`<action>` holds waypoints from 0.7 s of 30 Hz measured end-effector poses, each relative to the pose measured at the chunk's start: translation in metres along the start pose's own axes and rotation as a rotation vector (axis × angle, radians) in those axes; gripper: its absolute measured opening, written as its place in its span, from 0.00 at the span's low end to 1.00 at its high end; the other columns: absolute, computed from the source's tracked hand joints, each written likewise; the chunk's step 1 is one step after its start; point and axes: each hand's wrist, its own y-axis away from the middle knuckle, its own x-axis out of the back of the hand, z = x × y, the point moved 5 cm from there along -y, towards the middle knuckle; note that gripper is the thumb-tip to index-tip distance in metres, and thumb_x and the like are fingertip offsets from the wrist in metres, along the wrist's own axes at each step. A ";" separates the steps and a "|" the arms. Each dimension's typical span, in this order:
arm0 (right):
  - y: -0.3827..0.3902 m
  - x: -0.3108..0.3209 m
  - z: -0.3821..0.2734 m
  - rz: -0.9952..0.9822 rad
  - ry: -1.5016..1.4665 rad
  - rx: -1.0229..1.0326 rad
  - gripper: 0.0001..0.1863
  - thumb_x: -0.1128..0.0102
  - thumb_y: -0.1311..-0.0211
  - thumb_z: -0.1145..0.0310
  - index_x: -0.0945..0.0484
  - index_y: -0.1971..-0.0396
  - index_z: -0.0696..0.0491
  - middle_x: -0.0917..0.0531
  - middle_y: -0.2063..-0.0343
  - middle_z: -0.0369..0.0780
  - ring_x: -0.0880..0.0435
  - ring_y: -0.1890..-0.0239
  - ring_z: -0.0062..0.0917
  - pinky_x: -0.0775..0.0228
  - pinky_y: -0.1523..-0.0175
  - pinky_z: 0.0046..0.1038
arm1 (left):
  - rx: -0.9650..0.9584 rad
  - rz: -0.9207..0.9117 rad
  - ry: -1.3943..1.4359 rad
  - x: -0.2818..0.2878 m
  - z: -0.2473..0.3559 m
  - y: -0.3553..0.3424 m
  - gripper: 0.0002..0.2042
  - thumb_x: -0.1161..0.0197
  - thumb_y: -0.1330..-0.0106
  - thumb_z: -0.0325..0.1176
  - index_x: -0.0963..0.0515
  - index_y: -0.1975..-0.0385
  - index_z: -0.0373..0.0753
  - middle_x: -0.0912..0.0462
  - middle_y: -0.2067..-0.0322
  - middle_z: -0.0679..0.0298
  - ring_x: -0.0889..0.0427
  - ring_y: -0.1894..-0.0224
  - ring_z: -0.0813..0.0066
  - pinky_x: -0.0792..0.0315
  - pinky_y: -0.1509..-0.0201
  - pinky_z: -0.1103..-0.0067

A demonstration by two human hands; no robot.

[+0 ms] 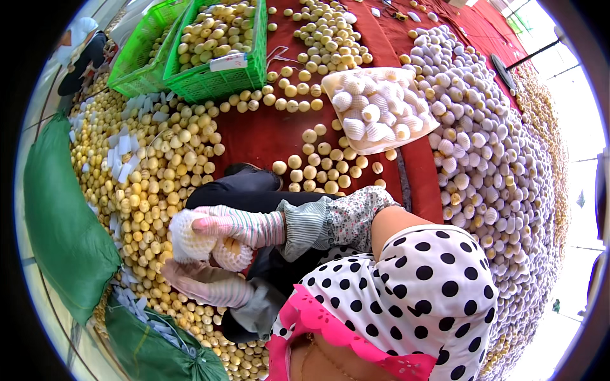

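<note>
My right hand (pixel 235 223), in a striped fingertip-less glove with a patterned sleeve, grips a white foam net (pixel 189 236); whether a fruit is inside is hidden. Just beneath it is a pale yellow fruit in another foam net (pixel 230 255), partly covered by the hand. Lower down, my left hand (pixel 203 282), also in a striped glove, has its fingers stretched out toward the left, palm side up, under the netted pieces. Loose pale yellow fruit (pixel 150 222) lies heaped around my hands, beside my dark-clothed legs.
Green crates (pixel 215 82) of fruit stand ahead. A white tub (pixel 383 145) of netted fruit sits right of them, beside a large netted heap (pixel 483 159). Green sacks (pixel 60 216) lie left, with foam sleeves (pixel 121 159). Red cloth (pixel 254 133) covers the ground. Another person (pixel 86 54) is at far left.
</note>
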 end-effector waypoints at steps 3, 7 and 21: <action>0.016 0.011 -0.013 -0.090 -0.022 -0.050 0.33 0.34 0.48 0.54 0.35 0.47 0.57 0.23 0.60 0.39 0.26 0.55 0.24 0.33 0.48 0.28 | 0.428 -0.181 0.507 -0.018 -0.021 0.012 0.29 0.53 0.34 0.52 0.38 0.41 0.37 0.32 0.48 0.55 0.34 0.43 0.63 0.39 0.38 0.70; 0.032 0.025 -0.033 -0.135 -0.036 -0.067 0.33 0.35 0.48 0.54 0.35 0.47 0.57 0.23 0.59 0.39 0.25 0.55 0.24 0.33 0.48 0.28 | 0.387 -0.279 0.356 -0.031 -0.024 0.023 0.32 0.43 0.42 0.54 0.37 0.42 0.40 0.30 0.48 0.58 0.31 0.45 0.64 0.36 0.41 0.68; 0.089 0.085 -0.116 -0.016 0.037 -0.031 0.29 0.39 0.45 0.53 0.31 0.50 0.57 0.22 0.57 0.40 0.23 0.56 0.24 0.31 0.50 0.27 | 0.659 -0.770 0.619 -0.135 -0.075 0.027 0.26 0.46 0.36 0.43 0.39 0.40 0.40 0.33 0.43 0.56 0.33 0.42 0.61 0.35 0.40 0.64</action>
